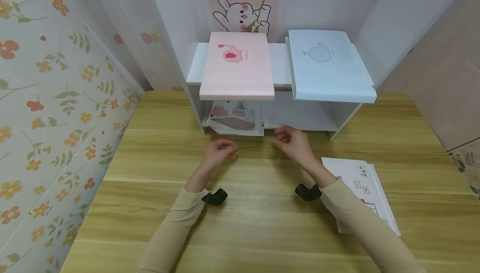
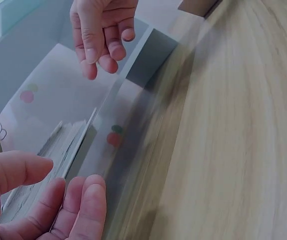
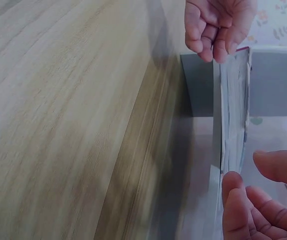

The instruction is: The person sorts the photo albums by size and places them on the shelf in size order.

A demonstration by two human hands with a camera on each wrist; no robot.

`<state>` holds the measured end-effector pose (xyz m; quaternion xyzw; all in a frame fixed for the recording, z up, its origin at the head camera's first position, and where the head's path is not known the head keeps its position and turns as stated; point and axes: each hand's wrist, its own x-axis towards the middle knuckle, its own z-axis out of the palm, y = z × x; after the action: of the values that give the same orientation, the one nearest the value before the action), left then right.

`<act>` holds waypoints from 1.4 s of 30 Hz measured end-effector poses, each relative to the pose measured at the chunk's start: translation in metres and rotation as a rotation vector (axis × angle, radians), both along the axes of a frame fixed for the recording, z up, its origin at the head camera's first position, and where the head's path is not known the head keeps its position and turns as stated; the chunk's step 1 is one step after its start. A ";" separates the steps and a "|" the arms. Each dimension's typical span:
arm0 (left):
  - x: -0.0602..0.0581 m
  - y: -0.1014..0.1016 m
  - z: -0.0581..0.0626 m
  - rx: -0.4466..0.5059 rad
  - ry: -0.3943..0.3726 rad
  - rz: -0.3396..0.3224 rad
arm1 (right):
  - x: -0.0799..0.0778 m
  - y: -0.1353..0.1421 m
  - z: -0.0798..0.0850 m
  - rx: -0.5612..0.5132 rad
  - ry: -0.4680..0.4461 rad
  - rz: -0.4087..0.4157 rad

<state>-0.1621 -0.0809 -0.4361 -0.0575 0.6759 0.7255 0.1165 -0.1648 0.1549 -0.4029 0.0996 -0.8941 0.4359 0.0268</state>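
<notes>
My left hand (image 1: 221, 153) hovers just in front of a small white shelf, fingers loosely bent and holding nothing. Level with it on the other side is my right hand (image 1: 294, 143), also bare, with thumb and fingers apart in the right wrist view. Between and beyond them, a stack of booklets (image 1: 237, 118) lies on the left of the lower shelf, its front edge slightly past the shelf edge. The page edges of the stack (image 3: 234, 105) show in the right wrist view. Neither hand appears to touch the booklets.
On the upper shelf (image 1: 279, 62) lie a pink elephant book (image 1: 238, 66) and a light blue whale book (image 1: 328, 64), both overhanging its front. More booklets (image 1: 365, 194) lie on the wooden table (image 1: 255, 231), partly under my right forearm. A flowered curtain (image 1: 56, 110) hangs at the left.
</notes>
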 end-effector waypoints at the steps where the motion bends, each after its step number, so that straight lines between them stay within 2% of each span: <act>1: 0.001 0.002 0.000 0.000 0.002 -0.004 | 0.001 0.001 0.000 0.000 -0.001 -0.002; 15: 0.008 0.016 -0.004 0.009 0.026 -0.044 | 0.015 0.024 0.004 0.043 -0.030 -0.033; 29: 0.014 0.033 -0.003 0.019 -0.012 -0.118 | 0.025 0.038 0.001 0.035 -0.027 -0.061; 42: 0.018 0.043 -0.004 0.023 -0.019 -0.147 | 0.032 0.051 0.001 0.024 -0.040 -0.075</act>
<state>-0.1439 -0.0384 -0.4400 -0.0130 0.6686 0.7222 0.1765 -0.1328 0.2062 -0.4016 0.0576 -0.9028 0.4255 0.0243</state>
